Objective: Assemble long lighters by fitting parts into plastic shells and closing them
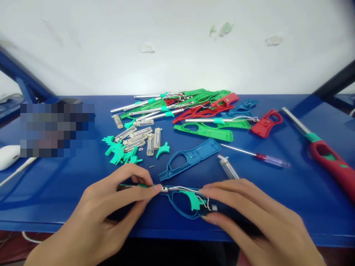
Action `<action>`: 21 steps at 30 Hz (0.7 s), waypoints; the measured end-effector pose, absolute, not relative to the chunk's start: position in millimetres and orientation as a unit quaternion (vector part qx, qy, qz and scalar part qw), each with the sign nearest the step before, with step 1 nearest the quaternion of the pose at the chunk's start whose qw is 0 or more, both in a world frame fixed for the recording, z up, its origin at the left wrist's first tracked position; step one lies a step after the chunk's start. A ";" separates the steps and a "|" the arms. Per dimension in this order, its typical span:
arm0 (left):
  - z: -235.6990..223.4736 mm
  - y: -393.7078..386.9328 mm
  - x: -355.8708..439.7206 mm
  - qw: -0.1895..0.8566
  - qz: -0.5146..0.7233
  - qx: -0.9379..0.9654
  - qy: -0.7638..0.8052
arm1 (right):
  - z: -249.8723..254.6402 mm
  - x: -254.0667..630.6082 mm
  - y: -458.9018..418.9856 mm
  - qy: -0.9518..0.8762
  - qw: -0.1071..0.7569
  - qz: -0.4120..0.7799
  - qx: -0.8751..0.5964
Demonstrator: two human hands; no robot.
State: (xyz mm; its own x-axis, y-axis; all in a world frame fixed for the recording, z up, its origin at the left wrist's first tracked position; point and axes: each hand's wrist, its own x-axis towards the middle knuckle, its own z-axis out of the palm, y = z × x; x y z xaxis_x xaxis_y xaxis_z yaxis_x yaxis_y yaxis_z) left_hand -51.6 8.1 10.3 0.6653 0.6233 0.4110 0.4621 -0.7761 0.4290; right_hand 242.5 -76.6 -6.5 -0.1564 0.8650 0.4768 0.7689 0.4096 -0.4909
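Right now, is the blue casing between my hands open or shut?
Open: the white wires and teal trigger show uncovered in the blue casing.

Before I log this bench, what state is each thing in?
Wired blue plastic shell: open, held
Blue plastic shell beyond: lying loose
Green plastic shells: loose
Red plastic shells: loose
Curved teal plastic pieces: mostly heaped
Clear rectangular plastic tanks: loose
Long red plastic lighter: appears assembled
Purple-handled screwdriver: lying loose

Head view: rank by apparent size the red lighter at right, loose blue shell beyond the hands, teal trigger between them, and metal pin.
1. Red lighter, partly out of frame
2. Blue shell
3. Teal trigger
4. Metal pin
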 end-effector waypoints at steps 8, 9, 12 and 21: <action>8.6 10.7 -53.7 0.117 0.257 0.914 0.290 | -5.3 243.0 -74.8 -0.754 0.367 0.059 -0.541; 8.4 11.0 -54.0 0.117 0.256 0.915 0.288 | -5.1 243.2 -74.4 -0.754 0.369 0.058 -0.540; 8.2 11.7 -54.5 0.120 0.254 0.917 0.284 | -4.5 243.1 -73.7 -0.758 0.370 0.055 -0.534; 5.0 10.8 -58.7 0.125 0.234 0.919 0.293 | -4.0 243.3 -75.3 -0.763 0.357 0.046 -0.537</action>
State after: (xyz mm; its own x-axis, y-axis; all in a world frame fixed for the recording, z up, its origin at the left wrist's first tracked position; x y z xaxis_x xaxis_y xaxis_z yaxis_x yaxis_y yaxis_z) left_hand -58.7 10.8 5.0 0.7193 0.5964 0.3562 0.4793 -0.7973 0.3670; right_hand 243.3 -75.3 -4.0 -0.1680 0.8519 0.4961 0.7866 0.4192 -0.4533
